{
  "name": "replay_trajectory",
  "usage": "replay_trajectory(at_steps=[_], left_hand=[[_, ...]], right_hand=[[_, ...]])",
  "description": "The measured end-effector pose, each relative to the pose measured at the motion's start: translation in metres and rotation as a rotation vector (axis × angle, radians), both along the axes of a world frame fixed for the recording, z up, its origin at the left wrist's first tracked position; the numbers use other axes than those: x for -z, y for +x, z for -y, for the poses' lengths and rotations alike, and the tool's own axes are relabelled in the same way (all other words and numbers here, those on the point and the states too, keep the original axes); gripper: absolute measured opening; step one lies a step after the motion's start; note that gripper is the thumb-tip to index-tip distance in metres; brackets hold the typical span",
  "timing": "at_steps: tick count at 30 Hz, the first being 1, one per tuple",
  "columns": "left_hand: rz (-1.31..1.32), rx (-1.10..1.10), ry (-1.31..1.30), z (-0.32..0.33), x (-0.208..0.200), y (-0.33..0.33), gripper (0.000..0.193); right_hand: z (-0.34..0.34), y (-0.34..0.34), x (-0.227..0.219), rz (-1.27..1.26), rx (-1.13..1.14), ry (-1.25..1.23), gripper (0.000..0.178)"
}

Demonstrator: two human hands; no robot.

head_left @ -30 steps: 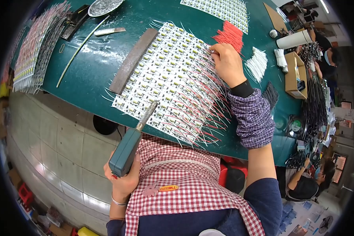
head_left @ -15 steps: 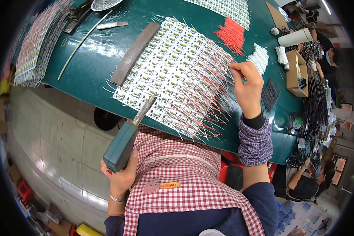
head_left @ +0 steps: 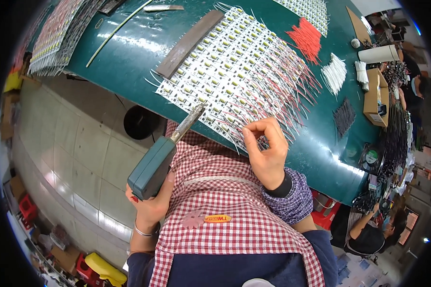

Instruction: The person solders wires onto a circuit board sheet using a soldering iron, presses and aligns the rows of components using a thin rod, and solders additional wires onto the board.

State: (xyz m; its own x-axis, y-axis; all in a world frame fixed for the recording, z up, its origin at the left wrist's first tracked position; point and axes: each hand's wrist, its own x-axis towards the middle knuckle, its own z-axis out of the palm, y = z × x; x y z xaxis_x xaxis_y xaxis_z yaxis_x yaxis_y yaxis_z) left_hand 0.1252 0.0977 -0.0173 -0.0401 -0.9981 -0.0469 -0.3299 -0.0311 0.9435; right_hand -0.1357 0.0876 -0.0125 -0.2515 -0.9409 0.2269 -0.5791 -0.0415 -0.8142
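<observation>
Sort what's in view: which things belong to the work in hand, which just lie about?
Likely in use:
soldering iron, in the left hand
wired boards, by the right hand
dark bar on them
loose red wires

Apparently lying about:
white roll
cardboard box

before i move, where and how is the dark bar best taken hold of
Probably by its middle, pinched across the narrow width from above, coming in from the left. The bar is long and straight, lying along the left edge of the boards; green table shows to its left, while the boards spread to its right.
</observation>
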Motion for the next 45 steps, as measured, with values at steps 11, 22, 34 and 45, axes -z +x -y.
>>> replay_trajectory(at_steps=[11,22,34,45], left_hand=[[-0.016,-0.016,-0.013,-0.014,0.008,0.011,0.025],[-0.022,0.091,-0.055,-0.010,0.011,0.008,0.017],[0.022,0.132,-0.033,-0.005,0.004,0.004,0.017],[0.081,0.108,-0.055,-0.008,0.006,0.011,0.018]], right_hand=[[-0.018,0.014,0.017,-0.034,0.056,-0.045,0.016],[-0.025,0.016,0.022,-0.122,0.037,-0.097,0.022],[-0.024,0.014,0.024,-0.146,0.016,-0.108,0.022],[-0.024,0.016,0.025,-0.155,0.015,-0.108,0.021]])
